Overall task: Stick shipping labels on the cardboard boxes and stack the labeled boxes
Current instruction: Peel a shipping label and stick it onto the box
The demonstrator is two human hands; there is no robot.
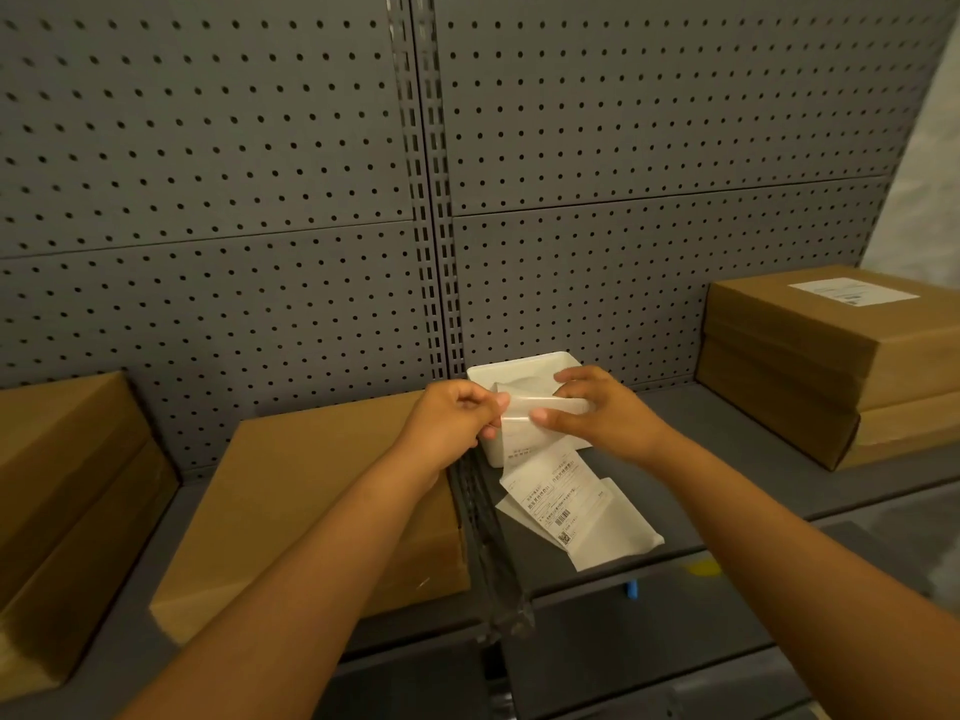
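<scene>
Two hands are busy with one label sheet here, so both grips are taken. Nearest the camera, the plain unlabeled box (322, 491) lies flat on the shelf (675, 517), down and to the left of the hands, its long axis running away from the viewer toward the pegboard (260, 200). Just right of it, a strip of printed labels (561, 506) is draped on the shelf, pointing back up toward the white tray (519, 368). Above the tray's front edge, the label (540, 407) is pinched at its left end by the left hand (457, 413) and at its right end by the right hand (597, 407), so its long axis is held roughly left to right, probably mid-peel from the backing. The left hand is the nearer one to the bare box, so a short swing down-left is what the sticking step looks like it needs. Farther back right, a stack of boxes (810, 366) is seen well apart, a label already on the top one.
</scene>
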